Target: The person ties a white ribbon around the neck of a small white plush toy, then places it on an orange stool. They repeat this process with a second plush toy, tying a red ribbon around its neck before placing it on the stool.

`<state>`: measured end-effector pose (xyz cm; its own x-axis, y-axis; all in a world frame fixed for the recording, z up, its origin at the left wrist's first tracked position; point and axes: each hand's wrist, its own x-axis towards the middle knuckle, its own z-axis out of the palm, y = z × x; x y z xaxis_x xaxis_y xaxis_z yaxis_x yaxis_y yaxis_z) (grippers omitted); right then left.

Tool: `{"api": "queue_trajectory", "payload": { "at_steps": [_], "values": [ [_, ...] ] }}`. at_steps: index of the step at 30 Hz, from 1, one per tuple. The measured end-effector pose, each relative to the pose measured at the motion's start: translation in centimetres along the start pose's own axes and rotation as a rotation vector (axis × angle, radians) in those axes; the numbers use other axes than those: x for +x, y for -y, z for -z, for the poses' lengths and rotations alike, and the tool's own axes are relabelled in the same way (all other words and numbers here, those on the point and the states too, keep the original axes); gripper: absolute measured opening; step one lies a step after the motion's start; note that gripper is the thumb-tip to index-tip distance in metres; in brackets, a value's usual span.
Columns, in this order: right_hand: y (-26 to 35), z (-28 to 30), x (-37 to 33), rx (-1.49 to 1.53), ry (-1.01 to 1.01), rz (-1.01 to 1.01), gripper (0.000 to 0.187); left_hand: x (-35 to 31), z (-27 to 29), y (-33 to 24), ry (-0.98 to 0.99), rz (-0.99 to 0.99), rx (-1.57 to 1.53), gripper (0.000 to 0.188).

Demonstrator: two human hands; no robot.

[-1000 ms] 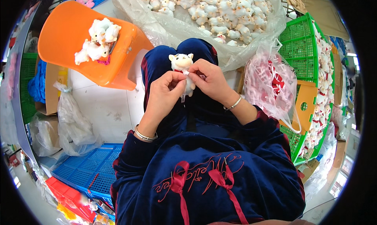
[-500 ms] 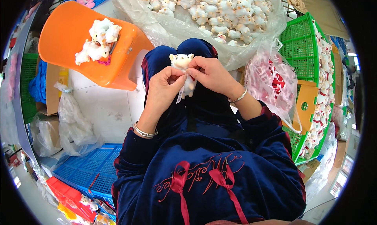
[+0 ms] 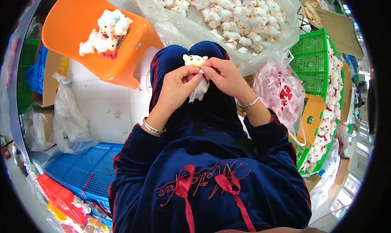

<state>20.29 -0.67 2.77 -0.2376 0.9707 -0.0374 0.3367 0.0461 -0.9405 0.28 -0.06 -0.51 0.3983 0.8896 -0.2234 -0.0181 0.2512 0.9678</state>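
I hold a small white plush animal [image 3: 196, 63] above my lap, its head pointing away from me. My left hand [image 3: 178, 87] grips its body from the left, and a white tag [image 3: 193, 95] hangs below my fingers. My right hand [image 3: 223, 75] pinches the toy from the right, fingertips meeting the left hand's at the toy's neck. Both wrists carry a thin bracelet. Most of the toy's body is hidden behind my fingers.
An orange plastic stool [image 3: 87, 33] with several white plush toys [image 3: 104, 31] stands at upper left. A big clear bag of plush toys [image 3: 228, 13] lies ahead. A pink-and-red bag [image 3: 281, 94] and green baskets [image 3: 315, 66] are on the right, blue crates [image 3: 83, 172] lower left.
My hands have shifted a little on the toy, and the fingertips have come closer together at its neck. The tag now hangs out below my left hand.
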Motion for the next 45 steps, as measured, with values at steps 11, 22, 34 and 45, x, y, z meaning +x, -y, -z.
{"api": "queue_trajectory", "payload": {
  "at_steps": [11,22,34,45],
  "values": [
    [0.4,0.4,-0.2,0.024,-0.003,-0.044,0.016,0.6,-0.1,-1.4,0.024,0.035,-0.014,0.018],
    [2.8,3.3,0.4,-0.128,0.239,-0.496,0.025,1.1,-0.1,-0.5,0.034,0.059,-0.056,0.017],
    [-0.2,2.2,0.3,-0.262,0.008,-0.128,0.016,0.9,0.9,-1.0,0.142,0.005,0.027,0.016],
    [0.6,0.9,-2.6,-0.169,0.052,0.047,0.016,1.3,0.9,-0.7,0.137,0.03,-0.011,0.016]
  ]
}}
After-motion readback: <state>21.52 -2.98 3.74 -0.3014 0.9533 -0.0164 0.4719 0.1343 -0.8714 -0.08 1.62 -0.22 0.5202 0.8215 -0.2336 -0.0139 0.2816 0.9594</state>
